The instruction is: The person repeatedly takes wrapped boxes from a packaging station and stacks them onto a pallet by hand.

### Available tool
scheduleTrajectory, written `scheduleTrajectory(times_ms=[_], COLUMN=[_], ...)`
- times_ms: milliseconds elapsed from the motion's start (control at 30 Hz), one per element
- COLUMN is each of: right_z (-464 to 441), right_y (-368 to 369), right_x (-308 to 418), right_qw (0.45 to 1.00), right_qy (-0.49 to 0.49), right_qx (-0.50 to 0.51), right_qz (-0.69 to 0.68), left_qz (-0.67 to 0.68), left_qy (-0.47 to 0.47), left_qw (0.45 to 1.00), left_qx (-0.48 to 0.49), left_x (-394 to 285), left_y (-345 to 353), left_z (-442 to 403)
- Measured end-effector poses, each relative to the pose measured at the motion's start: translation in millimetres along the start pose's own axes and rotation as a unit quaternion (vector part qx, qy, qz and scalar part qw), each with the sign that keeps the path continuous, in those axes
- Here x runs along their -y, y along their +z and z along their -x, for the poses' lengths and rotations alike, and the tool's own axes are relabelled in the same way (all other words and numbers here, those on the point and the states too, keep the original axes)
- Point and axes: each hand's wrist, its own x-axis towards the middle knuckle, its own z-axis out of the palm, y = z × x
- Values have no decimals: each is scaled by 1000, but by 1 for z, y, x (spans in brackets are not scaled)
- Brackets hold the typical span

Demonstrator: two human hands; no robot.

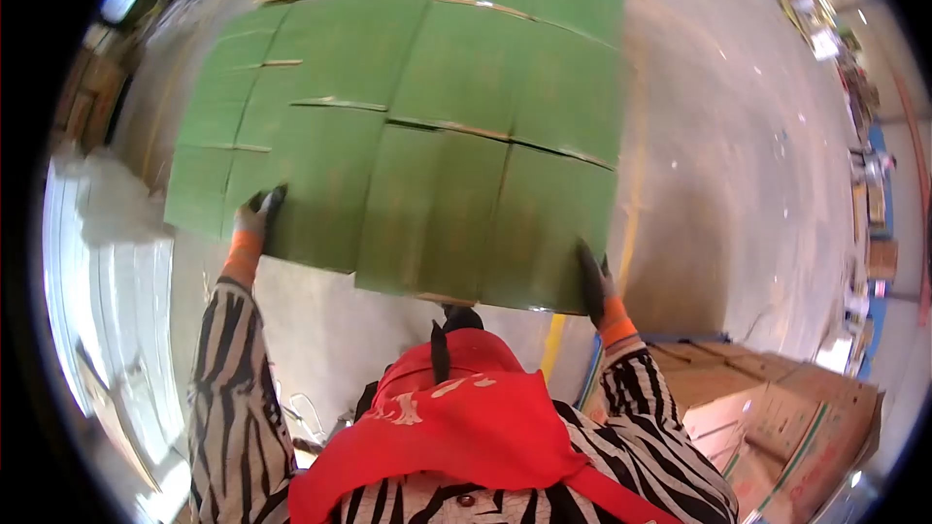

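Note:
A wide block of flat green boxes [442, 204] fills the view in front of me, packed in rows with narrow gaps. My left hand [260, 212], in a dark glove with an orange cuff, rests at the near edge on the left; its fingers look apart. At the near right corner is my right hand [594, 277], gloved the same way, with its fingers stretched along the side of the end box [549, 228]. Neither hand is visibly wrapped round a box. The undersides of the boxes are hidden.
Brown cartons [777, 417] are stacked close on my right. Clear plastic film [116, 199] hangs or lies at the left. A yellow line [553, 349] runs along the concrete floor [718, 136]. More goods stand along the far right wall.

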Motion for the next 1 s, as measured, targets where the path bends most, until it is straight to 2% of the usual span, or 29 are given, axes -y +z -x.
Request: scheduleTrajectory(times_ms=[33,67,100,133,167,200,233,300,333,367,433,467,500,567,600,633,667,700,767,800,833,900,933,1000], right_z=[-3,-23,-30,-11,10,31,48,76,89,94,150,159,153,183,200,219,238,256,312,335,345,327,314,305], right_y=[-12,-39,-40,-8,20,61,95,162,199,255,310,328,341,359,376,378,380,380,358,353,363,369,376,386], right_x=[4,-18,-10,38,74,99,113,118,101,74,25,-19,-80,-162,-220,-248,-276,-298,-335,-351,-373,-412,-414,-391], right_qw=[998,998,995,965,897,890,886,845,823,804,726,690,655,599,573,563,551,549,558,573,586,489,462,429], right_qy=[66,28,-92,-184,-309,-400,-403,-406,-391,-311,-146,-82,-18,91,132,163,193,218,232,217,195,124,105,90], right_qx=[9,16,-46,-134,-164,-94,4,210,348,449,611,661,699,719,710,693,675,657,633,629,626,730,750,772], right_qz=[5,-52,-2,126,270,197,227,279,219,235,282,282,287,340,387,419,451,468,483,478,477,462,461,459], left_qz=[7,67,124,-43,-210,-153,-101,-42,-30,76,41,40,64,-16,79,173,291,291,467,527,573,628,639,475], left_qy=[-3,64,129,135,118,163,208,125,60,-14,-134,-204,-244,-400,-373,-324,-299,-357,-320,-291,-248,-158,-151,-197], left_qw=[1000,993,976,970,935,928,913,905,896,875,775,705,630,464,368,277,225,200,241,216,219,270,295,462], left_qx=[-26,-68,-122,-200,-261,-298,-336,-404,-438,-477,-616,-678,-735,-790,-848,-888,-880,-865,-788,-769,-750,-713,-694,-723], left_x=[-14,-20,-25,-44,-61,-55,-44,-16,8,46,81,101,119,147,214,256,221,233,246,254,290,337,345,362], left_y=[8,18,29,25,22,24,26,35,43,53,68,80,94,128,174,212,198,213,235,223,220,203,176,161], left_z=[15,31,54,91,133,169,210,303,349,376,480,531,580,668,700,722,731,741,784,781,766,748,731,723])
